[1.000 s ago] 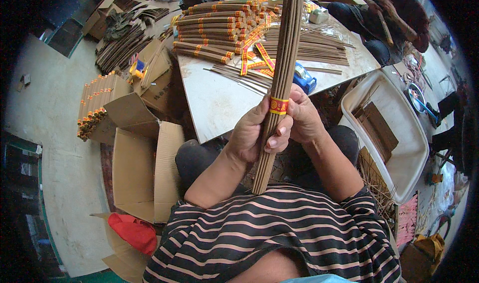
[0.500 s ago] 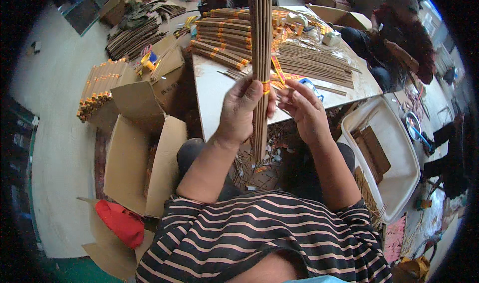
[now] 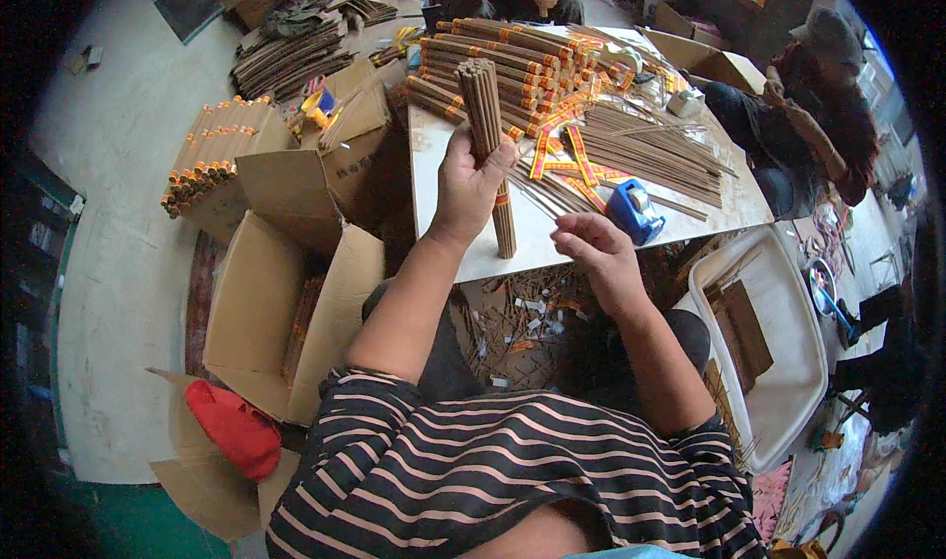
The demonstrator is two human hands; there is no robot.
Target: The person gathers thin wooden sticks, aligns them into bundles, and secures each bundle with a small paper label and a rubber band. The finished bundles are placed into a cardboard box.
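Note:
My left hand (image 3: 465,193) is wrapped round a bundle of brown incense sticks (image 3: 479,101), held nearly upright at the near edge of the white table (image 3: 439,204). A red and yellow band on the bundle shows partly below my thumb. My right hand (image 3: 603,256), apart from the bundle, has thumb and fingertips pinched together. Whether anything small is in that pinch cannot be made out. Just beyond it stands a blue tape dispenser (image 3: 635,212). Red and yellow paper strips (image 3: 581,155) lie between the bundle and the loose sticks (image 3: 655,150).
Banded bundles (image 3: 493,62) are stacked at the table's far side. An open carton (image 3: 246,303) stands at my left, near a red cloth (image 3: 232,429). A white tub (image 3: 803,362) is at my right. Two people sit beyond the table, one (image 3: 828,116) on the right.
The bundle has come down, its top now tilted toward me. My right hand has moved off the bundle and lower, its fingers now pinched. The view has shifted, showing more of the tape dispenser.

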